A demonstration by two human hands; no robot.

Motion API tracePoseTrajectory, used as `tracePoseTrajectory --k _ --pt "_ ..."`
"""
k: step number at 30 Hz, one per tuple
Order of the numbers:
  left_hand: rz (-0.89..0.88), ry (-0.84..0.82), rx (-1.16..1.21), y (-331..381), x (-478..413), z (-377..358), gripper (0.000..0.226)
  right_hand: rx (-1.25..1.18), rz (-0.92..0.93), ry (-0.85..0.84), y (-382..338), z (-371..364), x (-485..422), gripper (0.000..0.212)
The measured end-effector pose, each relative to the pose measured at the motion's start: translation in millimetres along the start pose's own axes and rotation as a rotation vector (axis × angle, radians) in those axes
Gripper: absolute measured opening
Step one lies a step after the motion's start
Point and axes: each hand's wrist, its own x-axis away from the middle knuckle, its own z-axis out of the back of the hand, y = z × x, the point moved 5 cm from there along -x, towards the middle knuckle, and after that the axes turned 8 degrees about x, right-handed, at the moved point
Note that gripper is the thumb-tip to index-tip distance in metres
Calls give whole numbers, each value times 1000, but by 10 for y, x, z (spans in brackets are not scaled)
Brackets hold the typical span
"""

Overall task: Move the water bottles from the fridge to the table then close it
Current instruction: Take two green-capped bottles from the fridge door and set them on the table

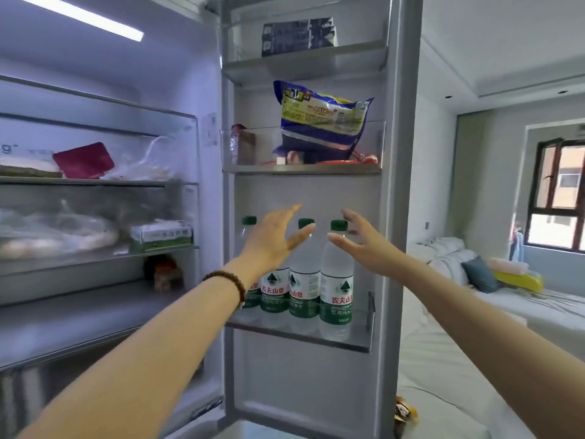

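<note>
Fridge (95,128) wide open, light on inside. Far left the shelves (95,182) are packed: a dark red flat pack (84,160) next to some plastic-wrapped stuff, and one level down more wrapped food plus a small green and white box (163,236). A jar (164,274) sits below that, too blurry to read.

Next over is the open door (304,191) with its bins. Top bin has dark cartons (297,36), middle bin has a big blue and yellow bag (323,122) standing up with a few small bits around it.

The bottles (304,280) are in the lower door bin (300,334), four of them in a row, all upright, green caps, green and white labels with red lettering. The two on the left are partly hidden.

Left hand (275,239) is out in front of those left bottles, fingers spread, thumb pointing right toward the third bottle's cap. Beaded bracelet (231,280) on that wrist. It isn't gripping anything; can't tell if the palm touches a bottle behind it.

Right hand (364,239) is just right of the last bottle's cap, also spread wide, thumb close to the neck, nothing held.

Off to the right of the door there's a bed (474,312) with white sheets, a teal pillow (479,274), something yellow (519,278), and a window (560,198) at the back.
</note>
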Motion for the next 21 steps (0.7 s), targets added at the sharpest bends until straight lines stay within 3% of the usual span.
tracePoseTrajectory --k 6,9,11,13,17,21 --pt "46 11 43 -200 -242 -373 46 -197 -154 94 132 -145 -187 57" --pt "38 26 332 -244 -249 -414 32 -346 -197 142 183 -208 -199 39" --pt "39 -4 604 -251 -214 -408 30 -412 -198 204 194 -215 -179 33" --pt "53 -28 716 -262 -191 -405 38 -396 -196 258 195 -201 -143 35" --pt "78 -97 658 -233 -181 -450 40 -495 -221 315 250 -219 -51 36" --pt "88 -30 685 -165 -140 -442 33 -515 -210 360 161 -238 5 34"
